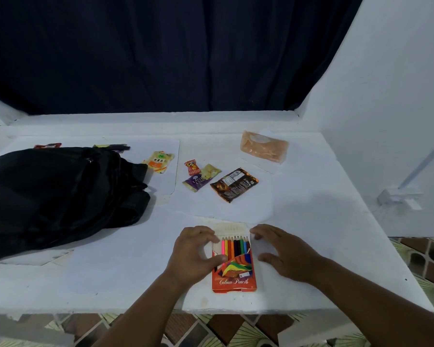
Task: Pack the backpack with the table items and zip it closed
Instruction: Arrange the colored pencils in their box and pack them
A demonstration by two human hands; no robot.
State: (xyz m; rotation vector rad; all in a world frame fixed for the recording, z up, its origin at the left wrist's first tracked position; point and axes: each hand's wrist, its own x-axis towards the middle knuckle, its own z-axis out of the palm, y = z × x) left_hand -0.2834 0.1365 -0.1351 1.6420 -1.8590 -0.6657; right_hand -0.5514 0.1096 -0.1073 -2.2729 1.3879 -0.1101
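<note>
Head: pencil box (234, 274) open, coloured pencils (234, 246) inside

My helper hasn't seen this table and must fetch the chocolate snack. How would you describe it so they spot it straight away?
Start at the black backpack on the table's left and look right, past the small sweets. The dark brown wrapper lies flat near the middle, beyond the colour pencils box. It is the only dark brown packet; its neighbours are red, purple and yellow.
</note>
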